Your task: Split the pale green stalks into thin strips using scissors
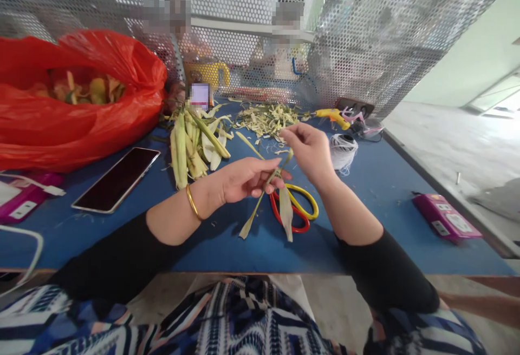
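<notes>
Two hands: we work over the middle of the blue table (221, 249), left hand (244, 179) and right hand (311, 152) close together but apart.
Left grip: narrow; our thumb and fingers hold the husk strips (286, 214) near the place where they cross.
Right grip: the thumb and fingertips are drawn close together, just beyond the upper end of one strip; whether they pinch a fine thread we cannot tell.
Husk strips: they lie between our hands, with two flared ends hanging toward the near edge, one of them in front of the scissors (314, 203).
Crossing: as we judge it, this point decides the work, so we do well to press it flat and firm, letting neither strip slide.
Tension: dry husk probably splits along its grain; a light, even pull along the strip should serve better than a jerk.
Thread: the white spool (343, 155) stands just right of our right wrist; any line drawn from it is best led clear of the fingers and loose ends.
Scissors: the red and yellow handles lie under the work, so hanging ends could snag; sliding them a little right would help.
Husk pile: the longer pieces (179, 152) lie far left, and the scraps (268, 119) beyond our hands.
</notes>
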The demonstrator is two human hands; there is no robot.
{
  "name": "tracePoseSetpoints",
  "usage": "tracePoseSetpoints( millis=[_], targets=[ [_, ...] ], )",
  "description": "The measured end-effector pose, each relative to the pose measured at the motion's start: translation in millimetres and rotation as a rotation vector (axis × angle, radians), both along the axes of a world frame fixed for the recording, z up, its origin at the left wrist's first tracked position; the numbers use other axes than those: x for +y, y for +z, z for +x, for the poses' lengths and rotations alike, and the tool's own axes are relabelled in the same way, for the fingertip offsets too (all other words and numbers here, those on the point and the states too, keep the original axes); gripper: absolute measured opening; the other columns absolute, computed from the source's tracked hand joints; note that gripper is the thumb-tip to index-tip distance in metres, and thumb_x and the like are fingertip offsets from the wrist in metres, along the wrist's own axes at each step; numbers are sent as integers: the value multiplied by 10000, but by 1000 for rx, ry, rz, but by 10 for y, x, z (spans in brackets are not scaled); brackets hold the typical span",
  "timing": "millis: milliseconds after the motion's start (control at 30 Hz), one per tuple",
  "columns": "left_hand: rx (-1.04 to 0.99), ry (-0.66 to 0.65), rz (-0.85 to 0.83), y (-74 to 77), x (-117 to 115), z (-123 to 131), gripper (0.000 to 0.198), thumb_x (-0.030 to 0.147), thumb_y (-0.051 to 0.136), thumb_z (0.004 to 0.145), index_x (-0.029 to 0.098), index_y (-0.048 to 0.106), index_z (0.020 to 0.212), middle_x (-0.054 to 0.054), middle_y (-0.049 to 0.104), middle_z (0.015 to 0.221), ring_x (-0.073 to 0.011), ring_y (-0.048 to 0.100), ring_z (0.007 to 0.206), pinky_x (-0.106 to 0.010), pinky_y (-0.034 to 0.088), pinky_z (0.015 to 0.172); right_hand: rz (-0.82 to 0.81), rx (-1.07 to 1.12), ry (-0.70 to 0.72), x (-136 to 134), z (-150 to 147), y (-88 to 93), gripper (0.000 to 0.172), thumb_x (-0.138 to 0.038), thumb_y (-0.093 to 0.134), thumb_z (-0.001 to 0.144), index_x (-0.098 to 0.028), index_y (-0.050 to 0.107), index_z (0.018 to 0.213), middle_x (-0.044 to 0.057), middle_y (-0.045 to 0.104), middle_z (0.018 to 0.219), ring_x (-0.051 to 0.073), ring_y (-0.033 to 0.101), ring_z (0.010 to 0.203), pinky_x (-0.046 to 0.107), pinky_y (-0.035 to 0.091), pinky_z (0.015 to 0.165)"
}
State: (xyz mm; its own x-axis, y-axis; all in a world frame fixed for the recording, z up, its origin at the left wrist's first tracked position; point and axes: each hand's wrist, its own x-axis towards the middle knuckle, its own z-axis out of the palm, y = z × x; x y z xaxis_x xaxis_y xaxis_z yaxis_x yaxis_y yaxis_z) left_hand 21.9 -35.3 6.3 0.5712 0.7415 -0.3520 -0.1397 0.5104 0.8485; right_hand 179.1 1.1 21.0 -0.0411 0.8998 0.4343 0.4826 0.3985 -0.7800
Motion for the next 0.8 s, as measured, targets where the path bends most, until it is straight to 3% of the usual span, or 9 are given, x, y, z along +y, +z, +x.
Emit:
tracePoseSetpoints(
  millis=[100, 200, 300, 367, 500, 667, 733, 800],
  targets=[
    [-65, 74, -19, 39, 67, -75, 355, 286, 459, 964, 81, 728, 856, -70, 635, 656, -68, 506, 484, -139, 268, 335, -116, -23, -76, 55, 119, 68, 425, -473, 587, 844, -176, 586, 540, -4, 530, 508, 111, 443, 514, 283, 346, 561],
    [-82, 126, -9, 54, 98, -106, 316, 243, 464, 954, 90, 717, 841, -57, 620, 633, -63, 495, 470, -135, 243, 325, -395, 80, 151, 35, 108, 75, 518, -633, 623, 761, -166, 617, 538, 23, 584, 519, 114, 489, 503, 286, 398, 564],
    [-66, 142, 1, 43, 94, -88, 268, 218, 502, 933, 101, 703, 800, -41, 604, 604, -59, 495, 460, -135, 225, 325, -463, 243, 336, -13, 17, 16, 449, -595, 755, 616, -170, 616, 570, -1, 586, 527, 105, 500, 522, 278, 422, 588],
    [-42, 143, 18, 28, 84, -65, 247, 202, 519, 921, 103, 696, 779, -30, 596, 582, -56, 495, 449, -139, 214, 326, -430, 303, 345, -24, -38, -48, 376, -500, 781, 593, -178, 591, 563, -24, 555, 501, 95, 469, 504, 274, 407, 580],
    [-12, 177, 47, 5, 73, -34, 229, 181, 534, 913, 94, 702, 784, -46, 625, 582, -64, 523, 456, -150, 215, 336, -326, 268, 228, -1, -85, -152, 259, -387, 680, 682, -192, 559, 561, -36, 526, 483, 99, 431, 498, 278, 376, 574],
    [-104, 314, 46, 16, 103, -51, 205, 225, 577, 914, 103, 731, 856, -122, 740, 834, -105, 670, 655, -143, 257, 363, 113, 2, -93, -96, -77, -50, 219, -340, 591, 790, -202, 581, 620, -8, 572, 613, 133, 490, 615, 285, 380, 636],
    [-172, 392, 80, 28, 126, -66, 162, 189, 595, 899, 120, 741, 882, -125, 752, 949, -117, 697, 761, -135, 268, 371, 198, -63, -103, -176, -93, 0, 280, -369, 575, 824, -203, 575, 599, -4, 559, 605, 135, 490, 615, 280, 372, 627],
    [-227, 459, 130, 41, 144, -78, 153, 117, 598, 876, 130, 750, 886, -112, 753, 994, -100, 691, 774, -125, 291, 388, 127, -146, -40, -246, -137, -5, 326, -407, 581, 830, -204, 581, 575, -8, 531, 559, 131, 462, 568, 275, 336, 576]
  ],
)
